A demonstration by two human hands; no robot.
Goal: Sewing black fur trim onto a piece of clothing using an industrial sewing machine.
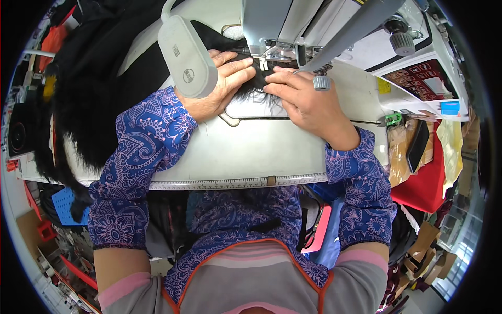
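Black furry fabric [254, 88] lies under the presser foot [263, 64] of a sewing machine [282, 23]. My left hand [222, 83] rests on it left of the foot, fingers stretched out and slightly apart, part of the hand hidden behind a pale oval lamp-like head [189, 57]. From the right, my right hand [309, 102] lays its fingertips on the fabric's edge near the foot, thumb apart from them. Neither hand closes round the cloth. Long dark hairs stick out of the fabric's near edge, between the hands. What lies beneath my fingertips is hidden.
More black fur [83, 115] spreads over the table's left side. A ruler strip [225, 184] runs along the front edge. At right are a control panel [426, 81], green thread snips [391, 119], a dark phone-like object [417, 146] and red cloth [426, 183].
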